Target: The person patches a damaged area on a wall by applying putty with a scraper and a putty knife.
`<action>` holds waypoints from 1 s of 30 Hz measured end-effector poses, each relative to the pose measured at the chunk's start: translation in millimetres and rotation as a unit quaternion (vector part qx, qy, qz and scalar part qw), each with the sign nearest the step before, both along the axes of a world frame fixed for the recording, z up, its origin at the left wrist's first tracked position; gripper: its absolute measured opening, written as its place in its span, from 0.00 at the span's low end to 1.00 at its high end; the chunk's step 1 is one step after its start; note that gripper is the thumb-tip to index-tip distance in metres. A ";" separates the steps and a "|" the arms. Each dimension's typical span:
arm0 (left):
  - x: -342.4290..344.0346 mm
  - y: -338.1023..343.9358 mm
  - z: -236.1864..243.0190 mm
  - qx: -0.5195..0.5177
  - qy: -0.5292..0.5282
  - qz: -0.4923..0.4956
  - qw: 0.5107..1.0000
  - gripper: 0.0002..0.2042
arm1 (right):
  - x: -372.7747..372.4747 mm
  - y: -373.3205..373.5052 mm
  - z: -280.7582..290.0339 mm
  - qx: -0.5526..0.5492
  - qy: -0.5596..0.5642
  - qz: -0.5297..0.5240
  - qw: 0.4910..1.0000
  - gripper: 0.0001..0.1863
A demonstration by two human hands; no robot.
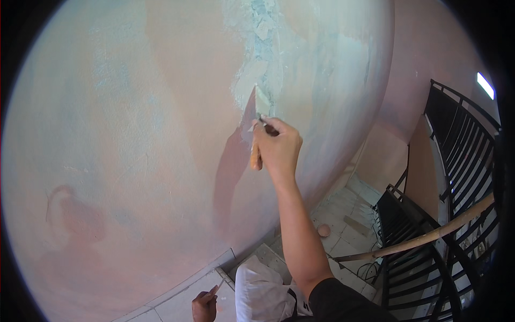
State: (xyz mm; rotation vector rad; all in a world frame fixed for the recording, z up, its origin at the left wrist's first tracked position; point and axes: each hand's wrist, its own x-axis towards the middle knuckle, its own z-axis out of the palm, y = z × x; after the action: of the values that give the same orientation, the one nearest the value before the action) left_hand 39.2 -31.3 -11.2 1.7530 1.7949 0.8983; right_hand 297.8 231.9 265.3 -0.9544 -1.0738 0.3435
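1. The scraper is at the lower part of the seam, a rough pale strip running up the wall. Whether its blade touches there or is just off the surface, I cannot tell.
2. Its long axis stands near upright, roughly in line with the seam: blade tip pointing up along it, handle pointing down.
3. The right hand, just below the blade's part of the seam, is closed around the scraper, fingers bunched near where blade and handle meet.
4. Judging by the surface, the stretch of seam around the blade has been coated fairly smooth; higher up it is broken and bluish, so that part looks left to do.
5. The left hand, well below and left of the seam, has its fingers partly curled. Something thin shows by them; I cannot tell if it is held.
6. A shadow falls left of and below the seam.
7. Below the seam lies white cloth; to its lower right, a pole and black railing.
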 end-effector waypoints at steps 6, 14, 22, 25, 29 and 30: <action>1.4 2.3 1.9 0.008 -0.008 -0.002 1.000 0.18 | -28.2 -29.7 -29.6 0.003 -0.030 0.039 0.999 0.11; -2.7 2.0 -0.3 0.007 -0.006 -0.009 1.000 0.18 | -8.6 -30.0 -26.8 0.004 -0.028 0.013 1.000 0.12; 6.0 2.5 5.2 0.002 0.000 -0.001 1.000 0.19 | -10.8 -8.7 -41.8 0.033 -0.077 -0.027 0.996 0.12; 7.6 2.8 1.7 0.014 -0.009 -0.009 1.000 0.19 | -19.2 -20.4 -74.0 0.055 -0.118 -0.008 0.991 0.11; 0.6 2.0 -0.9 0.004 -0.008 -0.007 1.000 0.18 | -16.8 -36.1 -99.5 0.044 -0.129 0.036 0.990 0.11; -0.3 1.1 0.8 0.002 0.000 -0.008 1.000 0.18 | -10.9 -35.7 -97.9 0.054 -0.135 0.021 0.989 0.11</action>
State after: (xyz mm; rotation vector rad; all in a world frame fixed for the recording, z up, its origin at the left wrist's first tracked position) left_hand 38.9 -30.1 -10.4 1.7657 1.7781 0.8961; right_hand 286.9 196.2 167.4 -0.8995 -1.3478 0.1903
